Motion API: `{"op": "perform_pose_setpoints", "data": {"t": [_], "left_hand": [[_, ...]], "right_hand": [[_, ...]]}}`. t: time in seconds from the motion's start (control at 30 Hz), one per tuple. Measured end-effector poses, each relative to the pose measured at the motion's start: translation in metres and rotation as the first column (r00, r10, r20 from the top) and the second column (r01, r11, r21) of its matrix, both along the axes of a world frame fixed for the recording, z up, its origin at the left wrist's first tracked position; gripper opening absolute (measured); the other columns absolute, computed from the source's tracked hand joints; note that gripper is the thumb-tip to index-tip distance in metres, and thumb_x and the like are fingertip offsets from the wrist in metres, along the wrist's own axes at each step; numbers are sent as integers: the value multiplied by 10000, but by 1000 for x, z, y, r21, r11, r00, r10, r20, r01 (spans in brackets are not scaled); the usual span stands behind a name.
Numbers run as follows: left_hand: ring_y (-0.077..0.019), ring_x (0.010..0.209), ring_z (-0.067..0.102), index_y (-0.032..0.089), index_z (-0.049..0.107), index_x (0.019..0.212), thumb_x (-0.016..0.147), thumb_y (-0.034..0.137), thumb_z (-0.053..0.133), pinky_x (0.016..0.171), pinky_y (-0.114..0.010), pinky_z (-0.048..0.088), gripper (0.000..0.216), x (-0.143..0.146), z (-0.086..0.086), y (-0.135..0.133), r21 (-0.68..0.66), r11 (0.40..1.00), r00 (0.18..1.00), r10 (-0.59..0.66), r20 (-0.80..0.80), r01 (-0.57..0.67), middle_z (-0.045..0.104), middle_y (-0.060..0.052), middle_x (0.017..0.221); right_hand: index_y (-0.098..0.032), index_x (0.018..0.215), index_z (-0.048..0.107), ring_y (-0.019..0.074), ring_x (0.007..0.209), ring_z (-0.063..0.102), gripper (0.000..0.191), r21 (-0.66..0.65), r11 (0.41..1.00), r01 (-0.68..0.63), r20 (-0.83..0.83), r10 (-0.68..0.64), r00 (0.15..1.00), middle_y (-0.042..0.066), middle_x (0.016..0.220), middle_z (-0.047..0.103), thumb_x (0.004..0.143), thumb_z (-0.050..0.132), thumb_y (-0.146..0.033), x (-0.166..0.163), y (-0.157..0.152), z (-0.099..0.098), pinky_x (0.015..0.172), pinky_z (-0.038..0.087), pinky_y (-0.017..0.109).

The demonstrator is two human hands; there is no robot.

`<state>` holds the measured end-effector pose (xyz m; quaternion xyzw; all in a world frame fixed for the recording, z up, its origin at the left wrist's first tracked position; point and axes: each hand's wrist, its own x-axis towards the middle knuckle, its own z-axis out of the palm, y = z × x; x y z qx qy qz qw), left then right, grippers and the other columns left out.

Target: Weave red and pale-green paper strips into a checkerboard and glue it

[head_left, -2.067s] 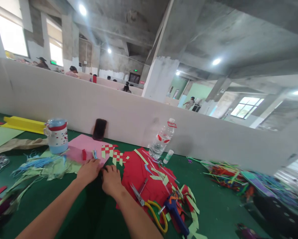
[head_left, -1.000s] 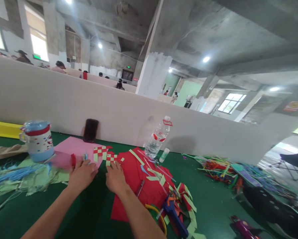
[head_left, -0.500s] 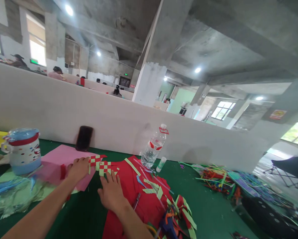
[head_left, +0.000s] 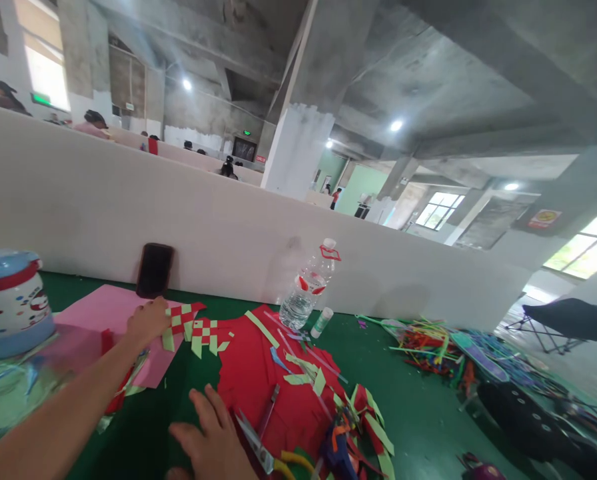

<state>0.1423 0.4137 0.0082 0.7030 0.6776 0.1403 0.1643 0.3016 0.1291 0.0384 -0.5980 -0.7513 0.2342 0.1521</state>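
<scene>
My left hand (head_left: pixel 150 325) is closed at the left edge of a red and pale-green checkered woven paper (head_left: pixel 182 320), its fingertips partly hidden. Directly right of that piece is a second checkered woven paper (head_left: pixel 205 333) with loose strip ends. Fingers spread and holding nothing, my right hand (head_left: pixel 212 437) hovers low over the green table, left of the scissors (head_left: pixel 258 445) with yellow handles. Red paper (head_left: pixel 243 373) lies under several pale-green strips (head_left: pixel 303 370) and a slim pen-like tool (head_left: pixel 270 410). Beneath my left forearm spreads a pink sheet (head_left: pixel 164 363).
A phone (head_left: pixel 154 270) leans on the white partition (head_left: pixel 218 247). A water bottle (head_left: pixel 306 293) and a glue stick (head_left: pixel 322 323) stand behind the red paper. At left is a blue-lidded jug (head_left: pixel 13 307); at right lie bundled coloured strips (head_left: pixel 431 350) and a black case (head_left: pixel 523 420).
My right hand has come away from the woven papers, back toward me and the scissors, which now show. My left hand stays at the woven paper. The view has shifted right.
</scene>
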Motion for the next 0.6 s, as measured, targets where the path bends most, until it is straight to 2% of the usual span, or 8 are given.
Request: {"op": "perform_pose_setpoints", "data": {"t": [0.13,0.2,0.3,0.37,0.47,0.53,0.6], "left_hand": [[-236,1064,691,196,616,1295,963,399,669,895,-457,600,393,-6,11,5,15,999,985,33,170,-36,675,-88,1272],[-241,1078,686,197,608,1310,966,405,663,909,-470,596,406,-11,20,7,41,997,965,59,256,-72,669,-92,1287],[-250,1098,678,200,603,1321,968,414,657,925,-483,591,417,-20,35,11,64,990,915,88,393,-123,660,-94,1308],[-246,1093,678,203,603,1323,969,415,655,917,-475,595,416,-24,42,15,56,988,867,97,488,-142,656,-96,1313],[-235,1066,686,199,602,1322,972,409,654,888,-457,607,412,-23,47,21,16,991,783,96,615,-134,660,-97,1304],[-234,1062,689,195,605,1317,971,406,657,881,-453,609,409,-18,46,21,-8,994,739,88,668,-111,664,-96,1295],[-233,1059,690,192,610,1308,969,403,660,881,-452,610,403,-10,42,18,-24,996,718,80,691,-88,669,-95,1287]], "right_hand": [[-279,1369,679,390,1565,261,532,46,999,29,-36,-28,999,116,1655,412,883,798,-462,-1,-4,-15,1234,329,574],[-290,1364,684,408,1551,291,559,91,996,9,-25,-6,1000,115,1647,427,860,811,-496,0,-7,-30,1221,352,584],[-353,1330,701,431,1492,405,518,196,981,2,7,-3,1000,83,1614,482,835,840,-417,1,-12,-70,1134,479,587],[-398,1215,754,412,1424,512,385,279,957,76,15,-83,996,44,1547,567,864,795,-245,2,-16,-102,1023,591,528],[-395,1092,798,402,1338,603,358,325,938,121,1,-128,992,46,1438,661,835,782,-147,1,-18,-139,891,665,443],[-383,1079,803,399,1307,628,330,342,929,139,-10,-144,990,61,1397,686,834,779,-163,-1,-18,-146,868,671,435],[-372,1059,804,395,1272,650,255,355,923,150,-16,-154,988,74,1350,710,856,767,-222,-3,-17,-142,888,662,465]]}}
